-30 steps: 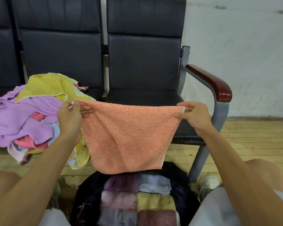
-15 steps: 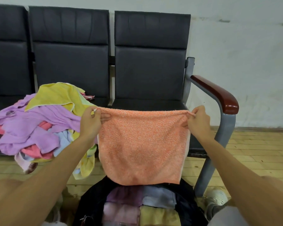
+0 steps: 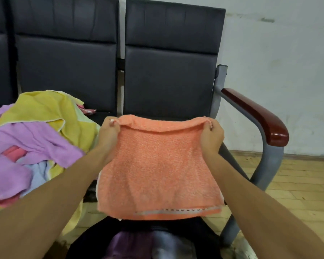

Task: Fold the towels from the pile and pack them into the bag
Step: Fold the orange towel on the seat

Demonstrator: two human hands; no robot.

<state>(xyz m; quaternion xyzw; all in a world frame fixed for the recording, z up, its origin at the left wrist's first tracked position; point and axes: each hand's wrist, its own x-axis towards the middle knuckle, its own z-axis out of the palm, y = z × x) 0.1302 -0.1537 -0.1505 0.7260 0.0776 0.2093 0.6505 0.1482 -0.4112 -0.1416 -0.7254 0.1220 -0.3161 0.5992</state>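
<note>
Head view: one camera, looking down at both hands.
Orange towel (image 3: 159, 165): held up in front of the bench (image 3: 168, 81), hanging above the bag (image 3: 82, 247).
Left hand (image 3: 108, 135): pinching the towel's top left corner.
Right hand (image 3: 211, 137): pinching the top right corner.
Pile (image 3: 36, 137): loose towels on the bench, left of the orange towel.
Bag: black, at the bottom of the frame, with folded towels (image 3: 135, 243) inside.

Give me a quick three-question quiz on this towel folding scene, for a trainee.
1. True or false: the left hand and the right hand each pinch a top corner of the orange towel.
2. The towel pile lies: A) on the floor, B) on the black chairs to the person's left, C) on the armrest.
3. Fill in: the folded towels lie in a ___ bag below the orange towel.
Key: 1 true; 2 B; 3 black.
</note>
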